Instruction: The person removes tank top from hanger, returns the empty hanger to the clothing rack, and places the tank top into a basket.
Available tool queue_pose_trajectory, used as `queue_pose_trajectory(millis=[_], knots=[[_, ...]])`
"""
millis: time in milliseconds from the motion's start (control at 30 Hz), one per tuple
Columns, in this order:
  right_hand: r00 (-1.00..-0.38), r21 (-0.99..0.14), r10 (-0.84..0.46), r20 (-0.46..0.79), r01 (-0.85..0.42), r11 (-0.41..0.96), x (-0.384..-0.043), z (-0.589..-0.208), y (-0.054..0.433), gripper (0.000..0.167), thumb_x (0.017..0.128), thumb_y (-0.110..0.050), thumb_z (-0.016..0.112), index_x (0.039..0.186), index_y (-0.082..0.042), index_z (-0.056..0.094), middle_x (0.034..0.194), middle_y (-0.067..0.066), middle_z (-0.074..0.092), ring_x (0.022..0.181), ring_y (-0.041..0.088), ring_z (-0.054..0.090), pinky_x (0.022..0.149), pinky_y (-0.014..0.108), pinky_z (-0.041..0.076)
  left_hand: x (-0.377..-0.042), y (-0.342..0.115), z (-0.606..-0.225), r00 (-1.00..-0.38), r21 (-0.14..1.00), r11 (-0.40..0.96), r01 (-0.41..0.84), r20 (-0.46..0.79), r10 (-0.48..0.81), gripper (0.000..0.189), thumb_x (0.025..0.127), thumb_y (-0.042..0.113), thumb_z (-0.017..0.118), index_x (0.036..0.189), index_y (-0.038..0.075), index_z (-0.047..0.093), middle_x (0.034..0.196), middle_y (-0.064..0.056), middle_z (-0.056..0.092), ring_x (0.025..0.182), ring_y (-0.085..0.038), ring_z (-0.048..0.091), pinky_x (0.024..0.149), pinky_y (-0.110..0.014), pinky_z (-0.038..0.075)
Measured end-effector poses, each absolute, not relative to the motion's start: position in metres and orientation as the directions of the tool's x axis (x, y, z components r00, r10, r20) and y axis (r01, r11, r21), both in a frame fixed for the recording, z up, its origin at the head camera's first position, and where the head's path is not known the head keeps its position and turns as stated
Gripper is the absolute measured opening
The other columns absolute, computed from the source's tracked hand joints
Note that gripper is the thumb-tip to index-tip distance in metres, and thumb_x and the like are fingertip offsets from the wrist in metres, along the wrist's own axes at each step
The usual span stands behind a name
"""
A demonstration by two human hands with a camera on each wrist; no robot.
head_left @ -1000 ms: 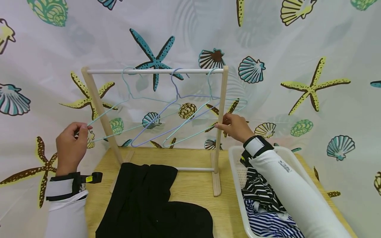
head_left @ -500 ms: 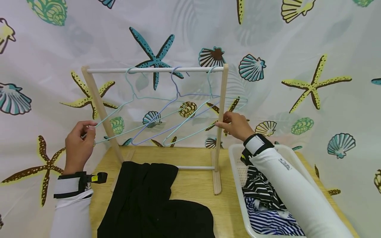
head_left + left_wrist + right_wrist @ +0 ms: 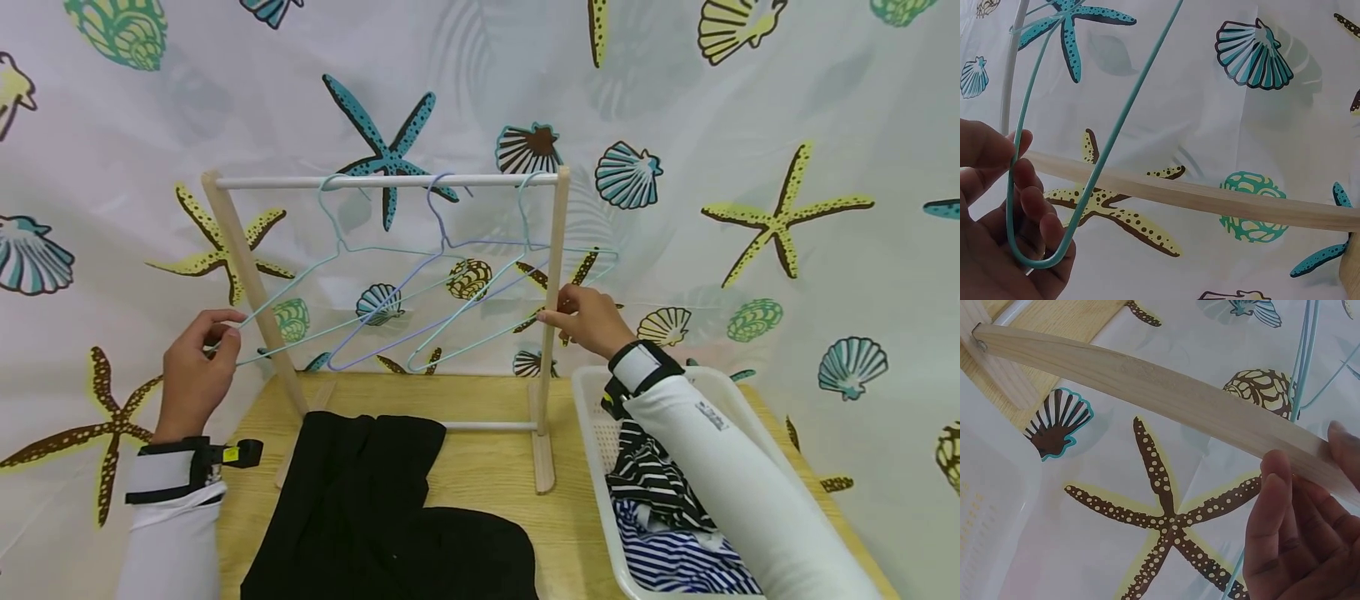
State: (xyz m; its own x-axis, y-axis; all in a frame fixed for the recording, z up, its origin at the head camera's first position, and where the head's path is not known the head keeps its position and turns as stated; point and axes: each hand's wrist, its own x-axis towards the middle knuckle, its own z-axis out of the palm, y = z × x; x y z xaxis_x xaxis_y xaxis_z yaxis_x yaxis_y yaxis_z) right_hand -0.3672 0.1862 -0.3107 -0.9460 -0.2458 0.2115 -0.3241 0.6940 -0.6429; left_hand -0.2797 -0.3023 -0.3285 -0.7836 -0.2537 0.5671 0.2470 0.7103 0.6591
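My left hand (image 3: 198,367) pinches the lower left corner of a mint-green hanger (image 3: 1107,147), thumb and forefinger on its wire. That hanger hooks over the white rail (image 3: 382,182) of a small wooden clothes rack, near its left end. At the rack's right side, my right hand (image 3: 594,321) holds the wooden post (image 3: 1147,384) between thumb and fingers. A lilac hanger (image 3: 386,293) hangs mid-rail, and a second mint hanger (image 3: 465,315) hangs close to the right post. All the hangers are bare.
Black cloth (image 3: 375,517) lies on the wooden table (image 3: 480,475) in front of the rack. To the right, a white basket (image 3: 600,492) holds striped garments (image 3: 675,533), partly behind my right forearm. A curtain (image 3: 660,67) printed with shells and starfish hangs behind.
My left hand has moved a little to the right with the mint hanger's corner, and its hook has slid slightly right along the rail. My right hand stays on the post.
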Motion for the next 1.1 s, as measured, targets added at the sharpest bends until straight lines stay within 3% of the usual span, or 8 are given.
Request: queue_pose_trajectory(millis=[267, 400, 567, 733, 967, 1100], knots=[[-0.94, -0.632, -0.254, 0.227, -0.34, 0.696, -0.367, -0.312, 0.185, 0.029, 0.092, -0.031, 0.067, 0.104, -0.005, 0.061, 0.102, 0.018, 0.069, 0.07, 0.022, 0.068, 0.059, 0.033, 0.054, -0.278, -0.31, -0.331, -0.793, 0.644, 0.732, 0.22, 0.555, -0.25, 0.027, 0.098, 0.023, 0.051, 0.12, 0.012, 0.062, 0.091, -0.001, 0.059, 0.074, -0.001, 0.052, 0.058, -0.017, 0.04], [-0.942, -0.634, -0.251, 0.224, -0.337, 0.696, -0.367, -0.313, 0.186, 0.03, 0.092, -0.032, 0.067, 0.105, -0.006, 0.061, 0.102, 0.017, 0.069, 0.071, 0.022, 0.068, 0.059, 0.032, 0.054, -0.277, -0.312, -0.33, -0.802, 0.649, 0.735, 0.194, 0.537, -0.263, 0.028, 0.098, 0.024, 0.051, 0.119, 0.01, 0.062, 0.092, -0.001, 0.059, 0.079, -0.002, 0.051, 0.059, -0.019, 0.04], [-0.945, -0.637, -0.247, 0.216, -0.328, 0.698, -0.366, -0.313, 0.187, 0.03, 0.092, -0.032, 0.067, 0.105, -0.005, 0.061, 0.103, 0.018, 0.069, 0.073, 0.027, 0.069, 0.06, 0.033, 0.054, -0.275, -0.314, -0.328, -0.799, 0.664, 0.729, 0.167, 0.525, -0.294, 0.029, 0.098, 0.026, 0.05, 0.119, 0.009, 0.062, 0.099, -0.002, 0.061, 0.089, -0.003, 0.05, 0.071, -0.02, 0.038], [-0.943, -0.639, -0.248, 0.22, -0.332, 0.694, -0.368, -0.314, 0.187, 0.029, 0.092, -0.032, 0.067, 0.105, -0.006, 0.061, 0.102, 0.017, 0.069, 0.07, 0.022, 0.068, 0.06, 0.032, 0.054, -0.263, -0.312, -0.32, -0.759, 0.626, 0.766, 0.144, 0.566, -0.32, 0.029, 0.097, 0.022, 0.051, 0.118, 0.006, 0.064, 0.108, -0.009, 0.059, 0.095, -0.008, 0.046, 0.08, -0.021, 0.036], [-0.94, -0.627, -0.246, 0.236, -0.341, 0.7, -0.37, -0.314, 0.187, 0.029, 0.092, -0.031, 0.067, 0.106, -0.006, 0.061, 0.101, 0.016, 0.069, 0.07, 0.023, 0.067, 0.059, 0.032, 0.054, -0.244, -0.299, -0.301, -0.713, 0.534, 0.81, 0.241, 0.664, -0.225, 0.026, 0.095, 0.016, 0.053, 0.114, 0.003, 0.066, 0.11, -0.013, 0.058, 0.097, -0.001, 0.041, 0.081, -0.014, 0.032], [-0.945, -0.625, -0.238, 0.226, -0.328, 0.709, -0.368, -0.313, 0.188, 0.03, 0.092, -0.032, 0.066, 0.106, -0.006, 0.061, 0.101, 0.015, 0.069, 0.069, 0.02, 0.066, 0.059, 0.032, 0.054, -0.239, -0.287, -0.295, -0.725, 0.505, 0.813, 0.29, 0.67, -0.158, 0.026, 0.096, 0.016, 0.053, 0.114, 0.003, 0.065, 0.112, -0.014, 0.057, 0.099, -0.009, 0.044, 0.081, -0.012, 0.03]])
